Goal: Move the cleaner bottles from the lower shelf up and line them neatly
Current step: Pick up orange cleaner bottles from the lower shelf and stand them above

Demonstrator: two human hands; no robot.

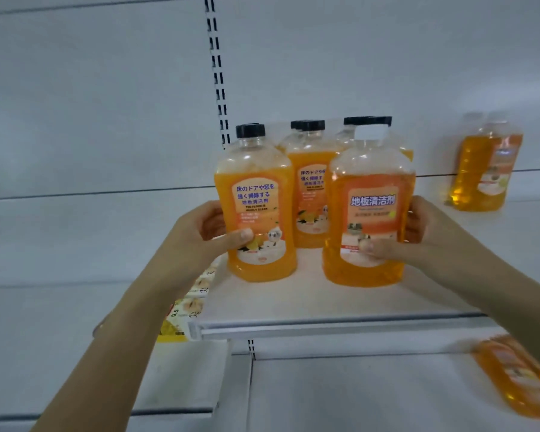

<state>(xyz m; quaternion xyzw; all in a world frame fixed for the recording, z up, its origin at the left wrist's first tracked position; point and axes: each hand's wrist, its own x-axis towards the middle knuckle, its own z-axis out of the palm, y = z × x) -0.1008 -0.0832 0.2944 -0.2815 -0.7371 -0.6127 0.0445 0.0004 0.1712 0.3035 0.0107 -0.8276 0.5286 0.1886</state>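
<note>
White shelving panels fill the background, with a slotted upright point(216, 70) running down behind the upper shelf point(325, 319). On that shelf stand several orange cleaner bottles with black caps. Left hand point(200, 235) is wrapped around the front-left bottle point(258, 207): thumb across the lower label, fingers behind its left side; the bottle is upright and its base appears to rest on the shelf. Right hand point(418, 232) grasps the front-right bottle point(370, 213) in like manner, thumb on the lower label, fingers round the right flank; this bottle is upright, its cap pale and blurred, and whether its base touches the shelf cannot be told. Both gripped bottles sit between the two hands, near each other but apart, with a gap showing the shelf surface. Behind that gap stands a middle bottle point(307, 194), with further black caps point(367, 121) visible at the rear right. Well apart to the right, a blurred bottle point(483, 169) stands against the back panel. At lower right another bottle point(518, 375) lies tilted on the lower shelf point(356, 394). Yellow printed packaging point(187, 307) shows beside the left wrist, below the shelf edge.
</note>
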